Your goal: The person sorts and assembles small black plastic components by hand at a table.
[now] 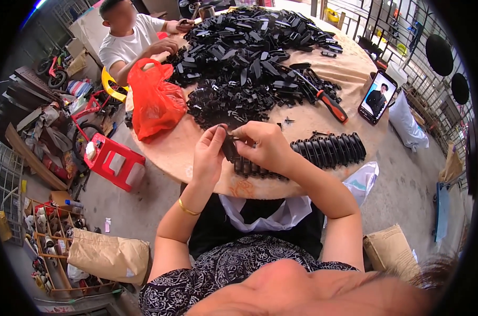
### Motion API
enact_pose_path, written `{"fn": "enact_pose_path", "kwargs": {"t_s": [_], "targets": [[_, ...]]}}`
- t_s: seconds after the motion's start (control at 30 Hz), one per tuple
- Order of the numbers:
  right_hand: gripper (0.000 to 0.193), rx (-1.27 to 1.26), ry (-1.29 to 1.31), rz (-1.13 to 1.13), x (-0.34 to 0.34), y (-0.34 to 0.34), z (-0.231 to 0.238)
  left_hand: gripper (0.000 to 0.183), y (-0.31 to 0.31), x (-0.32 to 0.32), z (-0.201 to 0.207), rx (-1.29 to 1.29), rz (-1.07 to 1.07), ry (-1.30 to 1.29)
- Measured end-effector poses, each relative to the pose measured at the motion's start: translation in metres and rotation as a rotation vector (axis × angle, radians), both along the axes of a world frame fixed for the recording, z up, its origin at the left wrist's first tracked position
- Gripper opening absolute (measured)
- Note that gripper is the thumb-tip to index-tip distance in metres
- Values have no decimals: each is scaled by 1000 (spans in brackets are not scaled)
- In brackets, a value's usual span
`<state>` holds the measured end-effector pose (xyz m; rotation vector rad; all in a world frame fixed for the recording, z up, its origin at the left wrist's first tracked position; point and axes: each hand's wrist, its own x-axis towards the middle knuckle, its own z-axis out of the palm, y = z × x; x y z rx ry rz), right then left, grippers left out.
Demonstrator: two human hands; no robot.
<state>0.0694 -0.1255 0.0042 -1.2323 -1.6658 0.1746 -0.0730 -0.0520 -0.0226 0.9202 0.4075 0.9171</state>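
Observation:
Over the near part of the table, my left hand [211,150] is closed on a small black plastic part [229,148], gripped between thumb and fingertips. My right hand [265,143] meets it there, its thumb and fingers pinched together against the part's upper end. Whatever lies between those right fingertips is too small and covered to make out. Beneath and beside my right wrist runs a row of black plastic pieces [334,149] set side by side. Just beyond my hands lies a heap of small black clip-like pieces [226,102].
A big pile of longer black pieces [239,37] covers the far table. Right of it lie a red-and-black screwdriver [332,107] and a propped phone [378,98]. A red plastic bag [155,100] sits at the left edge, near a person in white [131,42]. A red stool [114,162] stands on the floor.

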Motion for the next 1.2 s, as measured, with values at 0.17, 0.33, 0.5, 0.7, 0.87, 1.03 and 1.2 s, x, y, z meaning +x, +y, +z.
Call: {"fn": "enact_pose_path", "kwargs": {"t_s": [0.17, 0.33, 0.5, 0.7, 0.87, 1.03, 1.2], "targets": [[15, 46, -53, 4, -1, -1, 2, 21, -1, 2, 0, 169, 75, 81], [17, 65, -131, 128, -4, -2, 1, 17, -6, 7, 3, 467, 260, 284], [14, 158, -500, 39, -4, 1, -12, 16, -9, 1, 10, 612, 261, 463], [15, 78, -589, 77, -10, -3, -14, 15, -7, 2, 7, 509, 255, 357], [13, 178, -559, 63, -16, -3, -15, 16, -9, 4, 7, 624, 451, 359], [19, 157, -557, -28, -14, -4, -5, 18, 7, 1, 2, 597, 421, 366], [18, -171, -398, -218, 24, 0, 6, 24, 11, -3, 5, 59, -146, 242]]}}
